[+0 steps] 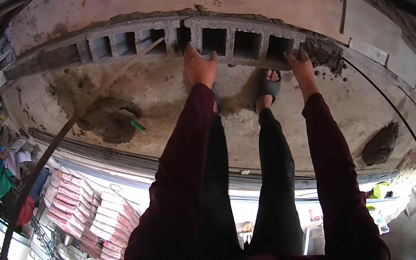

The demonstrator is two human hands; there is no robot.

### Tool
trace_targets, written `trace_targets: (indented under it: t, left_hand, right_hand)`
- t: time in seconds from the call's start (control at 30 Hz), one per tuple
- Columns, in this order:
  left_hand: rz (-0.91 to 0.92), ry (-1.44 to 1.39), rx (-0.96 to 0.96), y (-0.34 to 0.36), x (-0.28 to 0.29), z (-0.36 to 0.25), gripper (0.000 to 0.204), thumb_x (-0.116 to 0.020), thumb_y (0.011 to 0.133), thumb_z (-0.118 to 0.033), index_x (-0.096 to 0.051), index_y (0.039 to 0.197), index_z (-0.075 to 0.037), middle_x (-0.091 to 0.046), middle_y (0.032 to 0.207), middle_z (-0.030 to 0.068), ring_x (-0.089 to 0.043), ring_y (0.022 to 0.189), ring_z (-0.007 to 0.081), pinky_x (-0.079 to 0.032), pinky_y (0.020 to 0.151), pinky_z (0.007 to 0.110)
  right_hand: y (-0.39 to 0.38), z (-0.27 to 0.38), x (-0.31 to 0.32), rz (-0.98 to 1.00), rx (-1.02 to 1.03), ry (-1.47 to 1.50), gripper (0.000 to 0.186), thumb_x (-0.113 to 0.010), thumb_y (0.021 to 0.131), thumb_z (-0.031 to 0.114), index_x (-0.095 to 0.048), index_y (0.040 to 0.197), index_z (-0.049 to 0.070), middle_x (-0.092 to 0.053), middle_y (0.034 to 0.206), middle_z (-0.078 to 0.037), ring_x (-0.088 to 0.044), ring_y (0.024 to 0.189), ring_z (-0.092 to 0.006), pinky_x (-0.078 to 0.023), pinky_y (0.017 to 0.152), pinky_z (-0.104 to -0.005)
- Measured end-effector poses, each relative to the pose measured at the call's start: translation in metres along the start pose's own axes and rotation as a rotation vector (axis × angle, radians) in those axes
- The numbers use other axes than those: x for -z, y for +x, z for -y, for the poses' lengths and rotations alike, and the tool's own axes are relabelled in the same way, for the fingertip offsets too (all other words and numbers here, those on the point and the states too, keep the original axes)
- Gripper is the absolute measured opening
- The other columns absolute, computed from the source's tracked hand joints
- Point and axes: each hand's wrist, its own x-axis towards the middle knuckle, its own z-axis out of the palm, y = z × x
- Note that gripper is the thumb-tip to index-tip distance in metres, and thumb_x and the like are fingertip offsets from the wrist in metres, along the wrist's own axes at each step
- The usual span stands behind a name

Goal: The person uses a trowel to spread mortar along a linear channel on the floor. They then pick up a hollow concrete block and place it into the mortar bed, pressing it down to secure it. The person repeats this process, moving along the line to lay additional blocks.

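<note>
One three-holed concrete block (pixel 231 45), its two ends in the pinch of left hand (pixel 201 67) and right hand (pixel 301 65)

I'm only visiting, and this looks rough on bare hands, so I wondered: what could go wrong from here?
The left hand and right hand are bare at the rough hollow block, so a slip might scrape or pinch fingers.

The right foot's open sandal leaves toes exposed close to the block; they could be hurt if it tips.

The long pole appears to reach the blocks near the left hand; a bump might shift it.
</note>
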Motion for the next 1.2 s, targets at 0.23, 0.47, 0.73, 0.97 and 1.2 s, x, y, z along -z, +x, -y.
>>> trace_targets:
  t: [0.23, 0.47, 0.73, 0.97, 1.2]
  left_hand:
    - [-0.064, 0.133, 0.000, 0.051, -0.012, 0.009, 0.051, -0.073, 0.074, -0.035, -0.059, 0.106, 0.002, -0.067, 0.094, 0.0207, -0.066, 0.088, 0.0360, -0.052, 0.078, 0.046]
    - [-0.034, 0.016, 0.102, 0.073, -0.034, 0.009, 0.042, -0.073, 0.074, -0.034, -0.060, 0.094, 0.001, -0.068, 0.087, 0.0221, -0.066, 0.082, 0.0402, -0.053, 0.075, 0.048]
    - [-0.107, -0.027, 0.033, 0.073, -0.039, 0.016, 0.034, -0.073, 0.074, -0.032, -0.061, 0.081, -0.001, -0.066, 0.075, 0.0221, -0.065, 0.074, 0.0422, -0.052, 0.066, 0.049]
    - [-0.135, -0.032, 0.019, 0.071, -0.041, 0.015, 0.032, -0.073, 0.074, -0.031, -0.061, 0.080, -0.001, -0.066, 0.074, 0.0221, -0.065, 0.073, 0.0423, -0.052, 0.065, 0.049]
    - [-0.140, -0.075, 0.003, 0.072, -0.045, 0.019, 0.033, -0.073, 0.074, -0.032, -0.061, 0.079, -0.001, -0.066, 0.073, 0.0221, -0.064, 0.072, 0.0425, -0.052, 0.064, 0.049]
  right_hand:
    - [0.036, 0.017, -0.012, 0.146, -0.330, 0.018, 0.054, -0.077, 0.075, 0.041, -0.061, 0.097, -0.006, -0.066, 0.089, -0.009, -0.059, 0.080, -0.0164, -0.048, 0.076, -0.0328]
    - [0.048, -0.039, -0.034, -0.044, -0.180, -0.055, 0.078, -0.073, 0.075, 0.028, -0.042, 0.130, -0.019, -0.067, 0.099, -0.025, -0.064, 0.099, -0.0353, -0.046, 0.090, -0.0364]
    - [0.043, -0.026, -0.030, 0.066, -0.224, 0.054, 0.068, -0.071, 0.076, 0.024, -0.046, 0.118, -0.023, -0.064, 0.079, -0.023, -0.062, 0.083, -0.0308, -0.042, 0.097, -0.0335]
    - [0.040, -0.032, -0.031, -0.016, -0.160, 0.045, 0.066, -0.069, 0.077, 0.022, -0.045, 0.116, -0.025, -0.055, 0.065, -0.015, -0.054, 0.070, -0.0234, -0.042, 0.097, -0.0321]
    - [0.040, -0.041, -0.034, -0.057, -0.038, 0.039, 0.045, -0.066, 0.077, 0.022, -0.044, 0.083, -0.017, -0.045, 0.054, -0.012, -0.041, 0.053, -0.0237, -0.037, 0.105, -0.0350]
